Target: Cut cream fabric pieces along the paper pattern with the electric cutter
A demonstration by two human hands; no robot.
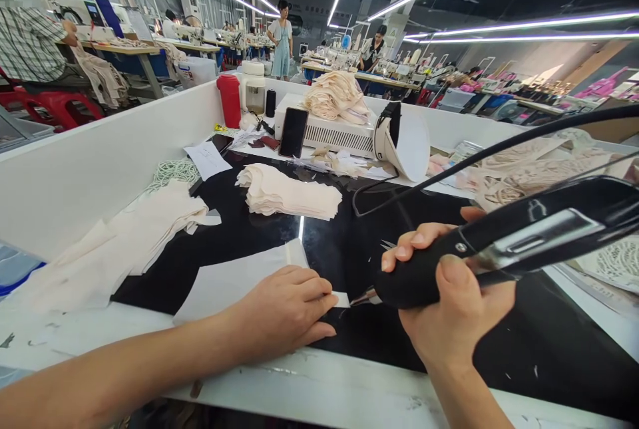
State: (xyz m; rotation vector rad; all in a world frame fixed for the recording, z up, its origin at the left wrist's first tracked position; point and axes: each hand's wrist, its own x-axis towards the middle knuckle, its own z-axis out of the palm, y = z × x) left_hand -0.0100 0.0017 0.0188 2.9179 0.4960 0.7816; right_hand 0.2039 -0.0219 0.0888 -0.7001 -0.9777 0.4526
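Observation:
My right hand (459,296) is wrapped round the grip of a black corded hand tool (539,229) with a silver lever and a narrow metal tip; its exact kind I cannot tell. That tip (367,297) points left, touching or nearly touching the end of a small white strip (342,299). With fingers bent and close together, my left hand (294,306) presses the strip down at its edge. Under and behind this hand a pale cloth piece (234,279) lies flat on the black glossy board (369,342). A stack of cream cloth pieces (292,193) lies just beyond.
Left, more layered cream cloth (134,236) lies by pale green cord (174,173). At the back stand a phone (293,132), a white box (329,133) topped with cloth, a lamp (407,143) and a red cup (229,101). The tool's cable (499,144) arches across the right. Co-workers are farther off.

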